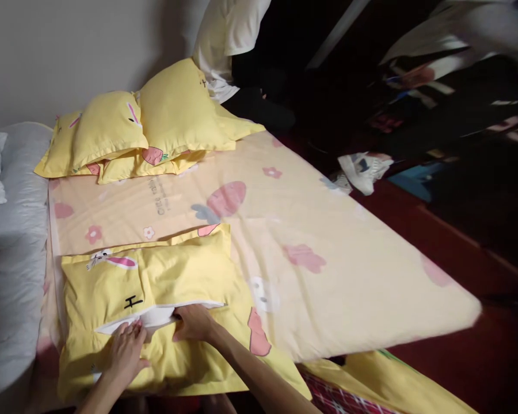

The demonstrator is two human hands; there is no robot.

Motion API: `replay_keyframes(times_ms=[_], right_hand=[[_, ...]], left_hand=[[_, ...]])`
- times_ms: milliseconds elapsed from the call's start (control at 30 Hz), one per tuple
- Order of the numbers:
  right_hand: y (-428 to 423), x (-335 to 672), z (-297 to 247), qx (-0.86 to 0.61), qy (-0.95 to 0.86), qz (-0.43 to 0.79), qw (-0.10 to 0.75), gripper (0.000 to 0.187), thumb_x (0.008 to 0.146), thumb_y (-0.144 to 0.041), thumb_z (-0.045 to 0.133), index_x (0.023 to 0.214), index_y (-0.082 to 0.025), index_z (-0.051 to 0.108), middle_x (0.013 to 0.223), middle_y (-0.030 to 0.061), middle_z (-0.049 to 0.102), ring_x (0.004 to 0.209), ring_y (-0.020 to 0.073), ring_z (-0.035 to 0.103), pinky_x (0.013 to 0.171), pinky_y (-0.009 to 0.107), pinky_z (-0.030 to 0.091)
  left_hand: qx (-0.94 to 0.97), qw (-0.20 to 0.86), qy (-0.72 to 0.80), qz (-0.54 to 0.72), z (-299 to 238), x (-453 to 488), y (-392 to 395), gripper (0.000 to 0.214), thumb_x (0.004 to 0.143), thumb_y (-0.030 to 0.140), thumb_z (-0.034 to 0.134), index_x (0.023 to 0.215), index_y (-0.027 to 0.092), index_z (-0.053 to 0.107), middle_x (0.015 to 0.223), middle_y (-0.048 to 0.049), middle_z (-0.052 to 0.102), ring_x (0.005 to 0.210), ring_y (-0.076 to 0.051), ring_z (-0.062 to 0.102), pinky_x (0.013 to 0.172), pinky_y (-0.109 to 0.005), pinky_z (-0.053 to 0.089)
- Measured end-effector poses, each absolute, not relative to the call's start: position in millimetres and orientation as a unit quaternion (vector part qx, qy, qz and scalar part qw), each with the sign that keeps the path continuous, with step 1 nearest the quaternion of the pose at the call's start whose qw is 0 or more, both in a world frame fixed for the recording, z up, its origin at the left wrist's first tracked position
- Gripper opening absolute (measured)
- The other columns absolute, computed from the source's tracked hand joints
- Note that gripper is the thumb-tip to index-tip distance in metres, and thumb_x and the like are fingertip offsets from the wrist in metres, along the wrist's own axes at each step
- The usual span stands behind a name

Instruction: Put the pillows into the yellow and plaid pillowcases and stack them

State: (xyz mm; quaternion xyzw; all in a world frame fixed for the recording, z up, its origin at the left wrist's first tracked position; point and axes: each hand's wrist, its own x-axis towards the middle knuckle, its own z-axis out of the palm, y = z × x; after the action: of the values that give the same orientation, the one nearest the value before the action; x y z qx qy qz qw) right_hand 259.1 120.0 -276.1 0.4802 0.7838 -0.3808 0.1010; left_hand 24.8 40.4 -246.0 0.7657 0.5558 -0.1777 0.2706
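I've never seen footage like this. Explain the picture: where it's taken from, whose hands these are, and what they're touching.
There is no machine here: a person works bare-handed, and the camera on their head looks forward and down. Before them, a yellow pillow lies on a patterned sheet, its long opening showing white material inside. The left hand rests at the opening's edge; the right hand is at it too, fingertips hidden. More yellow pillows lie farther off.

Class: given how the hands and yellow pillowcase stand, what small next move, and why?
The right hand should probably draw shut the opening of the yellow pillowcase while the left hand holds steady, because it gapes, white material showing between the hands.
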Motion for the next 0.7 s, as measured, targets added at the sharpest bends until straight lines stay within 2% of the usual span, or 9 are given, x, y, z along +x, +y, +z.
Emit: replay_keyframes(times_ms=[100,200,267,300,400,500,600,700], right_hand=[[102.0,262.9,-265.0,0.476,0.795,-0.37,0.065,0.044,0.073,-0.049,0.076,0.1,-0.015,0.072,0.097,0.0151,0.075,0.092,0.0345,0.069,0.082,0.043,0.048],[65.7,283.1,-251.8,0.478,0.817,-0.312,-0.08,0.014,0.09,-0.027,0.058,0.096,-0.019,0.068,0.098,0.0102,0.074,0.092,0.0262,0.068,0.089,0.042,0.045],[42.3,299.9,-241.3,0.478,0.824,-0.248,-0.174,0.02,0.095,-0.017,0.046,0.091,-0.022,0.065,0.105,0.008,0.073,0.098,0.0236,0.067,0.093,0.043,0.044],[33.5,306.9,-235.3,0.47,0.832,-0.223,-0.195,0.023,0.095,-0.014,0.043,0.091,-0.022,0.064,0.11,0.0073,0.073,0.104,0.0233,0.065,0.096,0.044,0.043],[23.4,316.3,-218.0,0.414,0.864,-0.197,-0.208,0.024,0.096,-0.014,0.042,0.096,-0.024,0.064,0.126,0.0071,0.067,0.122,0.0235,0.057,0.104,0.046,0.04],[36.8,306.6,-217.9,0.391,0.871,-0.207,-0.215,0.026,0.096,-0.014,0.039,0.094,-0.022,0.064,0.133,0.0098,0.062,0.128,0.0254,0.052,0.107,0.047,0.038],[63.3,288.0,-247.2,0.453,0.836,-0.25,-0.18,0.029,0.096,-0.016,0.039,0.098,-0.021,0.067,0.124,0.0101,0.068,0.117,0.0269,0.059,0.102,0.047,0.043],[86.4,271.8,-291.0,0.551,0.773,-0.289,-0.125,0.029,0.095,-0.02,0.041,0.103,-0.019,0.069,0.108,0.0134,0.073,0.102,0.0304,0.066,0.095,0.048,0.049]], left_hand=[[0.754,0.277,0.552,-0.222,-243.3,32.2,64.8,0.059,0.074,0.032,0.079,0.128,0.022,0.057,0.13,-0.0124,0.066,0.121,-0.03,0.06,0.107,-0.047,0.04],[0.756,0.279,0.547,-0.225,-236.1,34.3,79.7,0.057,0.08,0.037,0.074,0.13,0.019,0.054,0.12,-0.0134,0.07,0.108,-0.03,0.066,0.099,-0.044,0.044],[0.767,0.279,0.538,-0.212,-232.9,32.8,79.8,0.049,0.085,0.04,0.067,0.127,0.018,0.056,0.115,-0.0124,0.072,0.107,-0.03,0.066,0.097,-0.043,0.045],[0.774,0.282,0.529,-0.204,-232.1,31.9,77.9,0.043,0.087,0.04,0.064,0.124,0.019,0.058,0.114,-0.0113,0.072,0.107,-0.029,0.066,0.097,-0.043,0.045],[0.789,0.301,0.499,-0.195,-231.5,30.8,70.5,0.028,0.092,0.041,0.054,0.108,0.021,0.067,0.109,-0.01,0.073,0.105,-0.028,0.066,0.098,-0.044,0.044],[0.791,0.314,0.48,-0.212,-230.7,30.8,66.2,0.039,0.094,0.045,0.047,0.087,0.017,0.074,0.094,-0.0141,0.075,0.096,-0.029,0.069,0.1,-0.047,0.041],[0.793,0.307,0.481,-0.211,-227.3,28.3,65.2,0.052,0.096,0.049,0.039,0.08,0.015,0.075,0.082,-0.0164,0.074,0.089,-0.029,0.069,0.1,-0.046,0.04],[0.755,0.344,0.518,-0.209,-219.3,23.0,64.2,0.06,0.097,0.052,0.029,0.077,0.016,0.073,0.077,-0.0125,0.073,0.079,-0.025,0.068,0.079,-0.038,0.048]])
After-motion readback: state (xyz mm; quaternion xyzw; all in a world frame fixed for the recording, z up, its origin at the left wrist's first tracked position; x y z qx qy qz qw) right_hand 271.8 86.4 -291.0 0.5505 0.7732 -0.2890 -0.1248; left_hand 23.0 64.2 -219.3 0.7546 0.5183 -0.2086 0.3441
